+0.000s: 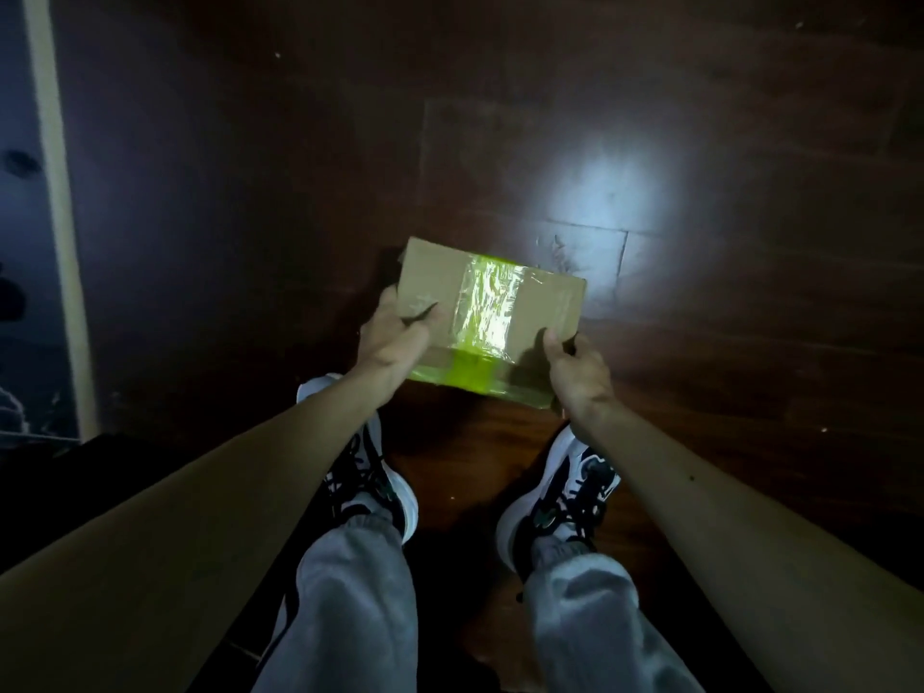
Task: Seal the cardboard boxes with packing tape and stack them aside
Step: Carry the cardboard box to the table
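Fingers [389, 302] gripped cardboard box [430, 277] ends: left hand [395, 342], right hand [577, 370], forearms [280, 457] extended.
Flat, rectangular, matt; glossy yellow-green tape [485, 312] crossed it.

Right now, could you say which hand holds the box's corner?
The right hand pinches the near right corner of the cardboard box; the left hand grips its left edge.

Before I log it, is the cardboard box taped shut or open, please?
Shut. On the cardboard box the top lies flat and yellow-green tape runs across it and down the near side.
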